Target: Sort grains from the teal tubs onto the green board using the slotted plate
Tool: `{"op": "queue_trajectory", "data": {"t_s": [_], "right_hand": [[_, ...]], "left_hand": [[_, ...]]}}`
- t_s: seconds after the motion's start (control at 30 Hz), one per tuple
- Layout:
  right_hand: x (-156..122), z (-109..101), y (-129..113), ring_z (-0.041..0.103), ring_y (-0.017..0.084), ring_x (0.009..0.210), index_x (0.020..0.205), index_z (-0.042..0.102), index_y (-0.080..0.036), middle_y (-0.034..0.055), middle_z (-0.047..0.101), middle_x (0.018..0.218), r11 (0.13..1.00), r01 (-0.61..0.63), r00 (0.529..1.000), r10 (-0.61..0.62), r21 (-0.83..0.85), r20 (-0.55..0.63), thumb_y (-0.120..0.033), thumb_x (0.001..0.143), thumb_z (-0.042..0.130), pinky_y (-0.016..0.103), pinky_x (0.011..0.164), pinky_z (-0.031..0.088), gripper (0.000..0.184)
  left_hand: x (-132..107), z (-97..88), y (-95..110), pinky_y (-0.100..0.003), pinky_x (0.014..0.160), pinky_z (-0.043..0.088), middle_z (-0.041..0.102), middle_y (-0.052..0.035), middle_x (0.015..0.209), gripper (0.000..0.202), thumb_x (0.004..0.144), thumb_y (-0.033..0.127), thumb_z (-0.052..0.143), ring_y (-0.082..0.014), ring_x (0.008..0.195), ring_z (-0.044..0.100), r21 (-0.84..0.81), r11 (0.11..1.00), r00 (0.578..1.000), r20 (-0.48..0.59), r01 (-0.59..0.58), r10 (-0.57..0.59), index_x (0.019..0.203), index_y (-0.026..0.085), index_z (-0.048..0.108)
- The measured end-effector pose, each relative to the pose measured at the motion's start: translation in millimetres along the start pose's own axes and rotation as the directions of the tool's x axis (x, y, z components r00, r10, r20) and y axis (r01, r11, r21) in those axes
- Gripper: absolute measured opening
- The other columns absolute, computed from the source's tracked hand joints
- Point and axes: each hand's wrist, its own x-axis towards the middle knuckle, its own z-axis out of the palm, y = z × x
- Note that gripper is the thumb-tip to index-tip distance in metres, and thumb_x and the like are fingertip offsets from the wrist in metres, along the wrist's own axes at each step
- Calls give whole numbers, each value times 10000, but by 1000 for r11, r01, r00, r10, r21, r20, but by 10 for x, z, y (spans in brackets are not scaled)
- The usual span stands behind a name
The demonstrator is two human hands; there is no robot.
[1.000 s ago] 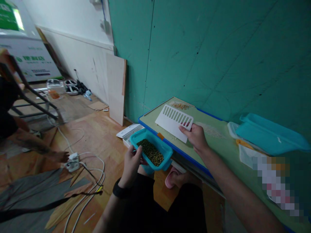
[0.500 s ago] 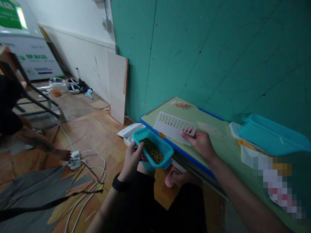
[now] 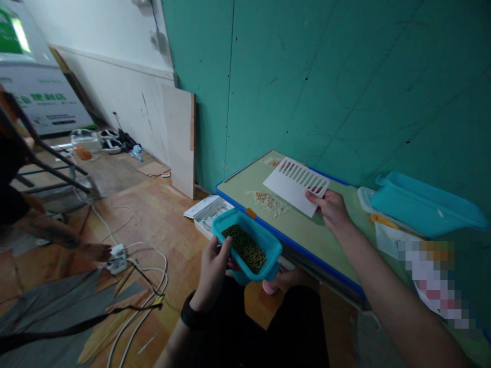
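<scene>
My left hand (image 3: 215, 266) grips the near rim of a teal tub (image 3: 249, 245) filled with green beans (image 3: 245, 248), held just below the blue edge of the green table (image 3: 307, 230). My right hand (image 3: 332, 209) pinches a corner of a white slotted plastic board (image 3: 295, 185), lifted and tilted above the tabletop. A small pile of pale grains (image 3: 268, 200) lies on the table near its front left edge, beside the board. A smaller scatter of grains (image 3: 273, 161) sits at the far left corner.
A teal lid (image 3: 425, 207) rests on white containers at the right. A white box (image 3: 209, 209) lies on the wooden floor by the table. Cables and a power strip (image 3: 117, 258) run across the floor. Another person's arm (image 3: 57, 235) reaches down at left. A board leans on the wall.
My right hand has lifted the white board up and to the right, uncovering the pale grain pile. The tub in my left hand has dropped slightly toward me.
</scene>
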Motion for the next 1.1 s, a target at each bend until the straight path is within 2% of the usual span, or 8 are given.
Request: {"op": "queue_trajectory", "data": {"t_s": [0.1, 0.23, 0.33, 0.47, 0.67, 0.8, 1.1], "right_hand": [[62, -84, 69, 681, 228, 668, 800, 688, -184, 32, 734, 727, 993, -108, 993, 105, 43, 63, -414, 396, 935, 327, 592, 519, 526], [90, -177, 110, 689, 245, 688, 786, 667, -188, 43, 725, 714, 988, -146, 980, 138, 47, 142, -397, 428, 924, 352, 640, 531, 488], [98, -241, 126, 691, 249, 695, 788, 661, -187, 46, 723, 711, 987, -150, 979, 141, 50, 146, -392, 451, 914, 355, 650, 529, 468], [85, -278, 140, 669, 225, 632, 790, 658, -188, 36, 716, 699, 983, -179, 976, 173, 32, 131, -381, 468, 895, 339, 607, 515, 444], [55, -255, 136, 632, 202, 552, 790, 675, -166, 46, 715, 673, 982, -190, 967, 186, 4, 174, -390, 495, 879, 318, 530, 489, 422], [60, -242, 130, 625, 186, 536, 788, 692, -157, 52, 730, 681, 979, -201, 959, 192, 21, 208, -362, 475, 892, 286, 494, 476, 424], [76, -239, 157, 641, 204, 582, 823, 706, -159, 71, 741, 732, 975, -222, 947, 208, 32, 246, -327, 561, 864, 321, 539, 503, 349]], "left_hand": [[-107, 85, -108, -244, 395, 501, 593, 61, 505, 444, 774, 607, 717, -150, 378, 591, -37, 999, 998, 47, 35, -33, 871, 212, 538], [-238, 208, -150, -218, 417, 492, 566, 72, 520, 456, 763, 606, 737, -125, 409, 582, -25, 999, 998, 47, 45, -43, 881, 203, 559], [-318, 299, -130, -201, 420, 470, 564, 67, 542, 462, 742, 602, 758, -111, 428, 573, -34, 998, 997, 52, 51, -49, 835, 199, 552], [-372, 386, -136, -221, 430, 489, 565, 74, 542, 488, 729, 624, 758, -110, 416, 555, -59, 997, 998, 51, 49, -46, 864, 203, 551], [-354, 386, -182, -177, 415, 439, 527, 86, 544, 462, 765, 605, 744, -80, 419, 515, -96, 995, 998, 64, 21, -15, 849, 194, 551], [-331, 364, -179, -179, 425, 446, 538, 76, 550, 478, 748, 624, 747, -91, 442, 546, -78, 997, 998, 50, 27, -23, 838, 192, 563], [-379, 409, -104, -185, 445, 470, 526, 82, 549, 477, 726, 602, 778, -87, 446, 552, -121, 992, 998, 46, 45, -39, 809, 194, 546]]}}
